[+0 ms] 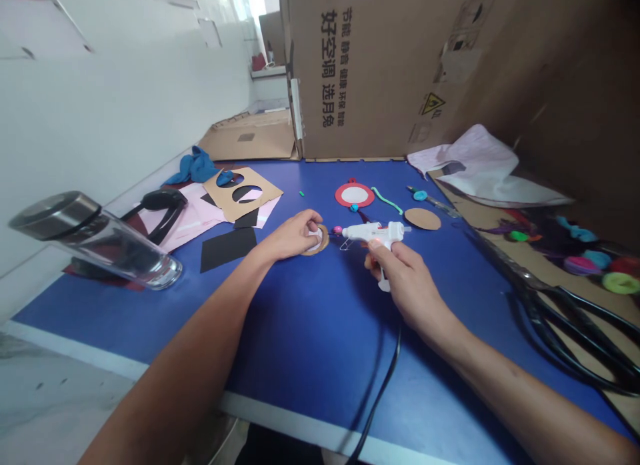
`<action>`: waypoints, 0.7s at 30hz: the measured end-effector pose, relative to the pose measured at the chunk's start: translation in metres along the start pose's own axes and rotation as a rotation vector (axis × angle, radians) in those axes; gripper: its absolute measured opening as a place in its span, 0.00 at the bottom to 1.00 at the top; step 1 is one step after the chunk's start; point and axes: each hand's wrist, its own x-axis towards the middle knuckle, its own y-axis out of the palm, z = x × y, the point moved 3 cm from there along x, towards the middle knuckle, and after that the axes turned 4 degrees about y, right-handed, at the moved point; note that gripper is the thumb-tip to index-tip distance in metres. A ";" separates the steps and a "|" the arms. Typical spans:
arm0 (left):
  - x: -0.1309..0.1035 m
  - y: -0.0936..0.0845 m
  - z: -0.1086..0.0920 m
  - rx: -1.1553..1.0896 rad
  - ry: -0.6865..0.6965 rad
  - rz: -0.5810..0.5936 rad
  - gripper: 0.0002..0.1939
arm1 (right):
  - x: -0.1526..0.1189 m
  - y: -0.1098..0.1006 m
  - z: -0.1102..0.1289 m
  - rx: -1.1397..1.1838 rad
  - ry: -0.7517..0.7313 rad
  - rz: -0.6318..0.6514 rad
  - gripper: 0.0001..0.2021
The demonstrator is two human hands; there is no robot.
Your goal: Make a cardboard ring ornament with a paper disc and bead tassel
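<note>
My right hand (405, 275) is wrapped round the handle of a white glue gun (367, 232), whose nozzle points left. A black cord runs down from its handle. My left hand (295, 235) rests with curled fingers on a small round disc (323, 241) with a white middle and a brown rim; whether the fingers grip it I cannot tell. A pink ball (337, 231) lies by the nozzle. Behind the gun are a red-rimmed white disc (355, 195) and a green strip (387, 201). A brown cardboard oval (423, 218) lies to its right.
A glass bottle (125, 248) leans at the left, near black paper (228, 249) and cardboard with cut holes (270, 189). Large black-handled scissors (580, 325) lie at the right beside coloured yarn (580, 263). A big cardboard box (380, 71) stands behind.
</note>
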 end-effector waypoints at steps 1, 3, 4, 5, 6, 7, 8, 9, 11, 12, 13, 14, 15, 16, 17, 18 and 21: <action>-0.001 0.000 0.001 -0.014 0.005 0.012 0.23 | 0.000 0.000 0.000 0.002 0.001 0.002 0.27; -0.001 -0.001 0.002 -0.036 0.010 0.031 0.24 | 0.000 0.000 0.000 0.003 0.003 0.007 0.27; -0.002 -0.002 0.002 -0.039 0.013 0.039 0.25 | 0.000 0.000 0.000 0.004 0.002 0.009 0.27; -0.002 -0.002 0.003 -0.038 0.015 0.044 0.26 | 0.000 0.000 0.001 0.004 0.003 0.010 0.27; -0.002 -0.002 0.003 -0.036 0.018 0.047 0.27 | -0.001 0.000 0.001 0.005 0.004 0.012 0.27; -0.002 -0.002 0.004 -0.035 0.021 0.049 0.28 | -0.001 0.000 0.002 0.005 0.005 0.012 0.27; -0.002 -0.002 0.004 -0.036 0.023 0.051 0.29 | -0.001 -0.001 0.003 0.006 0.008 0.010 0.27; -0.002 -0.002 0.005 -0.040 0.025 0.052 0.29 | -0.001 -0.001 0.003 0.006 0.010 0.007 0.27; -0.001 -0.001 0.005 -0.044 0.026 0.049 0.29 | -0.002 -0.002 0.005 0.006 0.013 0.001 0.27; -0.001 0.000 0.006 -0.041 0.025 0.048 0.29 | -0.002 -0.002 0.005 0.009 0.014 -0.002 0.27; -0.001 0.000 0.006 -0.036 0.024 0.045 0.29 | -0.002 -0.003 0.006 0.012 0.012 -0.005 0.27; -0.001 0.000 0.007 -0.029 0.023 0.043 0.29 | -0.002 -0.003 0.006 0.014 0.009 -0.007 0.27; -0.001 0.000 0.007 -0.023 0.022 0.039 0.29 | -0.002 -0.003 0.006 0.016 0.005 -0.007 0.26; -0.001 0.001 0.007 -0.018 0.022 0.037 0.29 | -0.002 -0.003 0.006 0.018 0.000 -0.007 0.26; -0.001 0.001 0.008 -0.013 0.024 0.034 0.29 | -0.002 -0.003 0.006 0.020 -0.004 -0.007 0.26; -0.001 0.001 0.008 -0.009 0.026 0.032 0.29 | -0.002 -0.003 0.006 0.021 -0.007 -0.008 0.26; -0.001 0.002 0.009 0.007 0.033 0.024 0.29 | -0.001 -0.003 0.005 0.022 -0.009 -0.013 0.27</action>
